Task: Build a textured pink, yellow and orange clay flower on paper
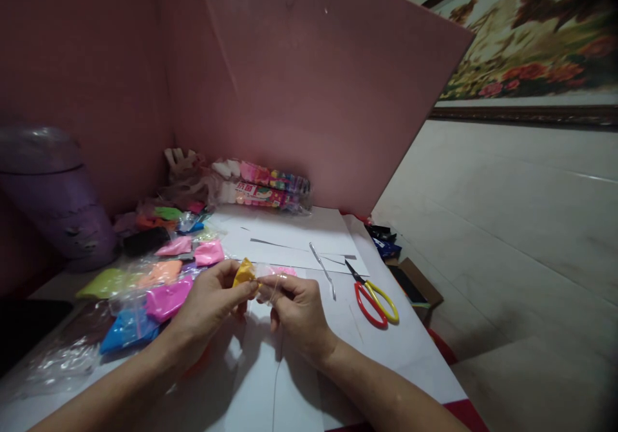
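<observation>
My left hand [212, 297] pinches a small clear packet with yellow clay [244, 272] at the middle of the table. Close beside it, my right hand [299, 306] has its fingers closed on the packet's clear plastic end [265, 284]. A thin strand hangs below the right fingers. Just behind the hands a bit of pink [284, 270] shows. Scissors [376, 300] with one red and one yellow handle lie right of my right hand, their blades pointing away. Between them and the hand rests a thin silvery tool [322, 268].
Packets of coloured clay, such as a blue one [129, 326] and a magenta one [168, 298], cover the left side. A purple bottle [72, 213] stands behind them. White paper [290, 226] and bagged clay sticks [261, 194] lie at the back, before a pink panel [299, 84].
</observation>
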The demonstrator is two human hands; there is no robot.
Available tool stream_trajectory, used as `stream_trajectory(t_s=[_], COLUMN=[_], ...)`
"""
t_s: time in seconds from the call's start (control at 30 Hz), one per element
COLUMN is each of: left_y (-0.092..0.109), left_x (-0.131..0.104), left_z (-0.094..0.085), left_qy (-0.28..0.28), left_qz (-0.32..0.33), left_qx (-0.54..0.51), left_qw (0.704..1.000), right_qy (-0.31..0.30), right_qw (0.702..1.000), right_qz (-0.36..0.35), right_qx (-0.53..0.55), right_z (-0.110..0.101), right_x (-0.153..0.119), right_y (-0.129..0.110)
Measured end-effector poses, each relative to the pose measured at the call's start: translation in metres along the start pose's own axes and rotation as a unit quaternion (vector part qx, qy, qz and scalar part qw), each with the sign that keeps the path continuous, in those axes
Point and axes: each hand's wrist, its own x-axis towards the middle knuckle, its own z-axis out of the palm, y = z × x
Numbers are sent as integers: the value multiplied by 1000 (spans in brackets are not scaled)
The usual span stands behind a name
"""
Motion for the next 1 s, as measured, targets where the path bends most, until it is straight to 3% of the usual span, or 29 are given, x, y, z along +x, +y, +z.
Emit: stream_trajectory(t_s=[0.13, 0.33, 0.53, 0.7, 0.83, 1.0], left_y=[-2, -9, -8, 1, 2, -3], left_x=[1, 5, 7, 3, 0, -1], left_z=[-4, -9, -10, -3, 0, -1], left_qy=[7, -10, -21, -9, -8, -20], left_qz=[-34, -35, -37, -33, -33, -49], left_qx=[-14, -79, -72, -47, -41, -30], left_qw=[999, 996, 996, 998, 999, 998], right_qy=[1, -14, -37, -68, -41, -13], right_qw=[1000, 999, 997, 981, 960, 941], right_qz=[12, 10, -7, -101, -176, -220], right_qx=[-3, -31, -63, -152, -214, -257], right_z=[-1, -2, -4, -6, -6, -7], right_x=[1, 1, 1, 1, 0, -1], right_y=[0, 2, 5, 7, 4, 3])
